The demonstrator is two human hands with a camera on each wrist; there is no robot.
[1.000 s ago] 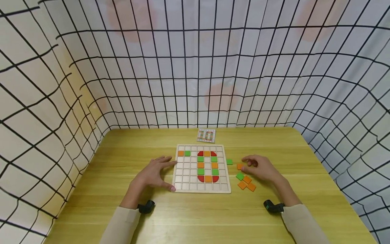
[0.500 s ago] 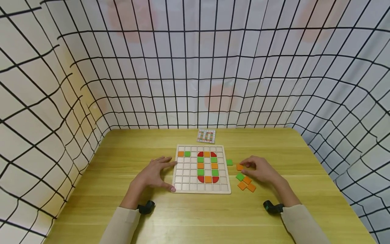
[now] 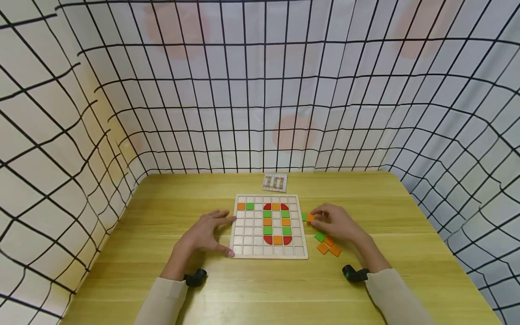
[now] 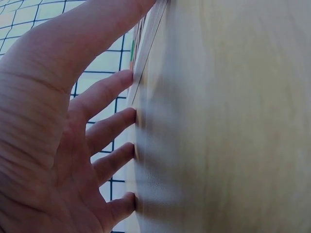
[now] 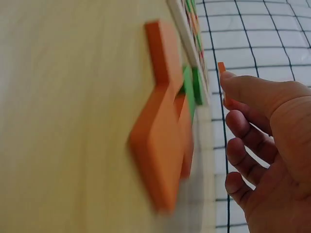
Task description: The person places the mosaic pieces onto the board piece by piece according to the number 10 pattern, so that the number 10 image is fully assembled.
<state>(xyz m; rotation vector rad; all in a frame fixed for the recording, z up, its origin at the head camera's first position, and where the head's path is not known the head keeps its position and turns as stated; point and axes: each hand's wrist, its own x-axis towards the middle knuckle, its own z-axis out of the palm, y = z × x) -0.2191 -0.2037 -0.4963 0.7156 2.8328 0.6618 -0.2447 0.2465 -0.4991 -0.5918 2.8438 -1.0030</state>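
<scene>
Between the tips of the right hand's thumb and forefinger, an orange tile is pinched by its near end, which probably leaves the far end free; the other three fingers curve loosely and hold nothing. In the right wrist view the tile looks lifted off the table. From the board's centre, taken in the head view with twelve o'clock away from the person, this pinch sits toward two to three o'clock. Just beside it, near the board's edge, lies a green tile, partly hidden by the held one.

At nine o'clock the left hand has its fingers spread apart, forefinger at the board's side and thumb at the seven-to-eight o'clock corner, likely to steady it.

Four o'clock, off the board, has loose orange tiles and another green tile, presumably within easy reach of the right hand. On the board, a red-cornered ring sits slightly right of centre, and an orange-green pair at ten o'clock. At twelve lies a patterned card, perhaps put there so neither hand covers it.
</scene>
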